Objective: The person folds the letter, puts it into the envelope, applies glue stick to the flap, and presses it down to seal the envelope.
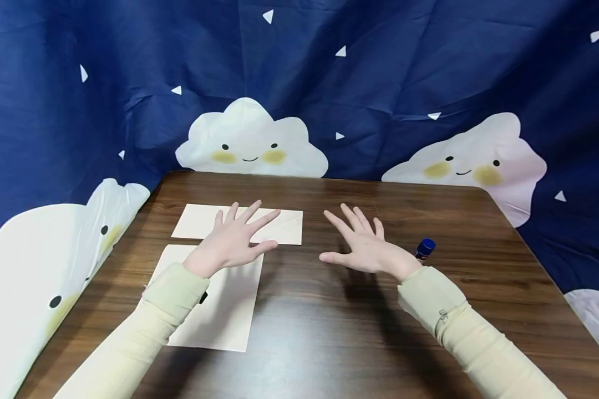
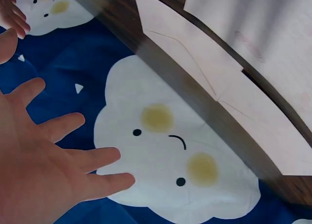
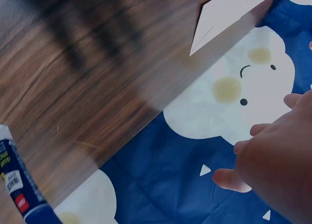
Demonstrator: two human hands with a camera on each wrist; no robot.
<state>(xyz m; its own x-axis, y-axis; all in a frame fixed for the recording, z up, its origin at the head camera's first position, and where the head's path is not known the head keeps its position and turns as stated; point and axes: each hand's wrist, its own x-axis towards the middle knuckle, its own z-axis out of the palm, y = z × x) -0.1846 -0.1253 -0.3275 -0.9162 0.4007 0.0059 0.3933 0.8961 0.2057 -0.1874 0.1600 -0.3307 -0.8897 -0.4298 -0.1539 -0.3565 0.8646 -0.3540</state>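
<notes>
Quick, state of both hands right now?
Left hand: open, holding nothing.
Right hand: open, holding nothing; the glue stick is not in its grip.

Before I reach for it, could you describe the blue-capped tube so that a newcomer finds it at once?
Start from the brown table and look to its right half, near the right hand. In the head view, the tube shows just past that wrist, partly hidden. Its blue cap and printed label set it apart from the flat white papers.
</notes>
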